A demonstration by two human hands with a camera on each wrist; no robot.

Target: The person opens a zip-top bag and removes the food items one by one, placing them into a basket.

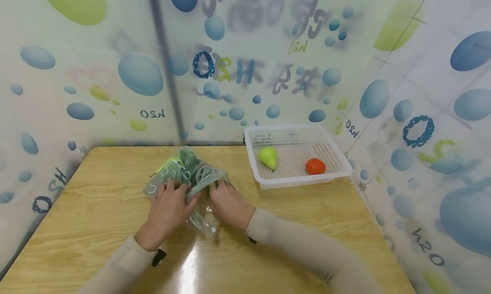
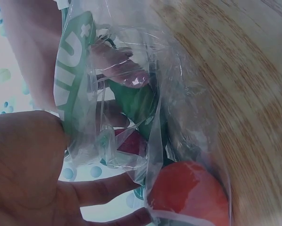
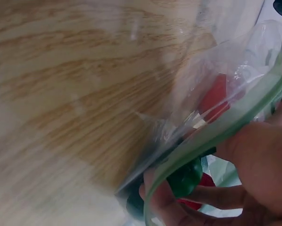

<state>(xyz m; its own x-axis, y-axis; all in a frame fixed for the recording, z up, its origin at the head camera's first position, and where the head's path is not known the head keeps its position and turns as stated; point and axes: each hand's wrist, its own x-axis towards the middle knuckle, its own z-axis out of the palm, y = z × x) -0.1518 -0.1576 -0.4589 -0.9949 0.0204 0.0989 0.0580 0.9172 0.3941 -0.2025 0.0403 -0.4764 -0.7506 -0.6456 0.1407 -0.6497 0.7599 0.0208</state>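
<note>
A clear plastic bag with green printing (image 1: 188,168) lies crumpled on the table, both hands at it. My left hand (image 1: 168,206) grips its near left side with bent fingers. My right hand (image 1: 230,204) holds the bag at its right, fingertips hidden under a fold; in the right wrist view its fingers curl past the bag's green edge strip (image 3: 216,134), beside a glossy dark green item (image 3: 187,179). Through the plastic show a round red item (image 2: 188,193), a dark green item (image 2: 136,101) and, at the back left, a yellow-green item (image 1: 174,161).
A white perforated basket (image 1: 295,182) stands at the back right, holding a green pear (image 1: 268,157) and a red tomato-like item (image 1: 316,166). The wooden table (image 1: 307,211) meets a patterned curtain (image 1: 238,93) at the back and right.
</note>
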